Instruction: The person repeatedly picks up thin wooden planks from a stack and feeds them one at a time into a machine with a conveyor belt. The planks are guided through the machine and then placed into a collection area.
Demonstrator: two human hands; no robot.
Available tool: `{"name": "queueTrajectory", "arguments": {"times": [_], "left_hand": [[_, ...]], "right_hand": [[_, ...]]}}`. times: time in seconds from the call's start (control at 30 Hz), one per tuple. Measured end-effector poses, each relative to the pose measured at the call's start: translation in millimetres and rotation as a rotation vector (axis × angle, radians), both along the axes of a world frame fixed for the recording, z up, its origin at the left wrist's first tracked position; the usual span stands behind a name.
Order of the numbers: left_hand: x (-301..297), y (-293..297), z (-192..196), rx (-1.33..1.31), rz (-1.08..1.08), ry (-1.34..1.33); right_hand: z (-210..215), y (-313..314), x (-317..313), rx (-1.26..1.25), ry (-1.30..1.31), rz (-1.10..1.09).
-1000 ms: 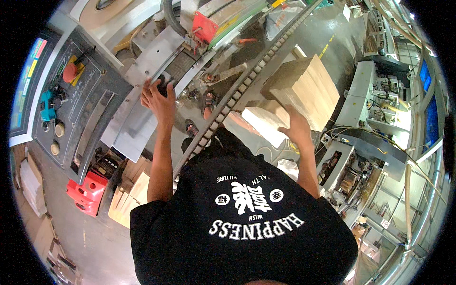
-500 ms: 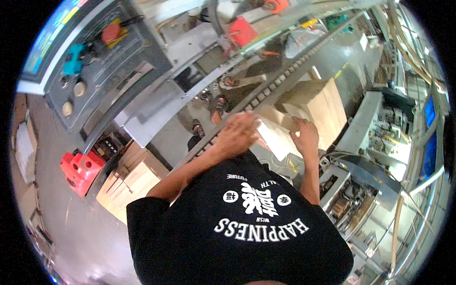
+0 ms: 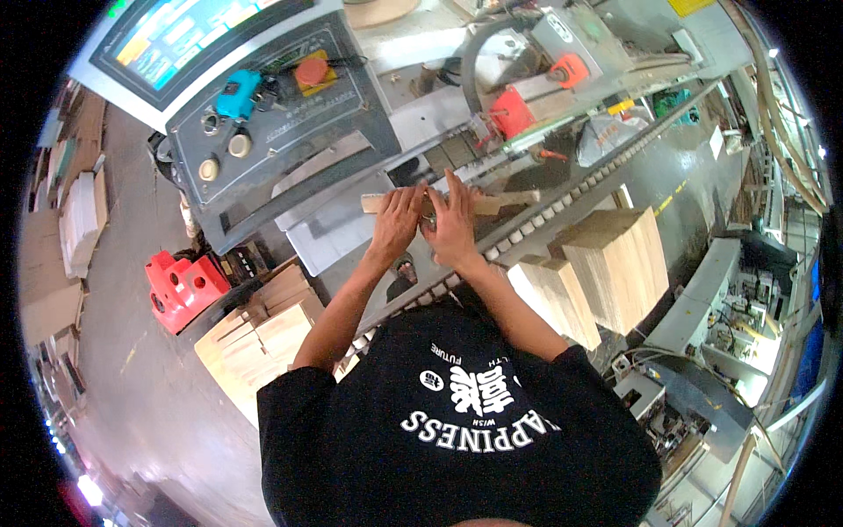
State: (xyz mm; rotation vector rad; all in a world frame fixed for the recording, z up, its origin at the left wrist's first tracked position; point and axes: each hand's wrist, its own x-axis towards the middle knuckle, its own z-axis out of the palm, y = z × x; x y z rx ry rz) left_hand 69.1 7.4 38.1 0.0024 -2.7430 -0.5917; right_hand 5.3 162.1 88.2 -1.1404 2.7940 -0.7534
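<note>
Now both hands (image 3: 426, 224) on wooden strip (image 3: 492, 203).

colourful screen (image 3: 189, 35) top left, yellow label (image 3: 691, 7)

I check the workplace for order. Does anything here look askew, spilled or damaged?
Nothing stands out. Both hands, left and right, hold a wood strip flat on the machine table. The wood stacks stand tidy.

A grey control panel (image 3: 263, 105) with coloured buttons, stacked wood blocks (image 3: 606, 263) (pale, upright), and a red plastic crate (image 3: 183, 285) on the floor.
</note>
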Motion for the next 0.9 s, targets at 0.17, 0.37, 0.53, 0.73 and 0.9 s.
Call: {"name": "queueTrajectory", "arguments": {"times": [0.17, 0.37, 0.53, 0.73, 0.9], "left_hand": [[-0.8, -27.5, -41.7, 0.016, 0.230, 0.068], [-13.3, -46.9, -48.6, -0.031, 0.466, -0.046], [10.0, -65.4, -31.7, 0.091, 0.515, -0.193], [50.6, -95.5, -21.8, 0.065, 0.432, -0.298], [52.2, -99.2, -48.2, 0.005, 0.352, -0.232]], "right_hand": [[-14.1, -17.9, 9.3, -0.236, -0.085, -0.063], [-71.5, -43.6, -13.5, -0.791, -1.534, -0.403], [-79.2, -80.2, -29.6, -0.802, -1.269, -0.314], [-72.4, -95.4, -36.2, -0.963, -1.278, -0.302], [-52.4, -82.9, -20.2, -0.932, -1.255, -0.412]]}}
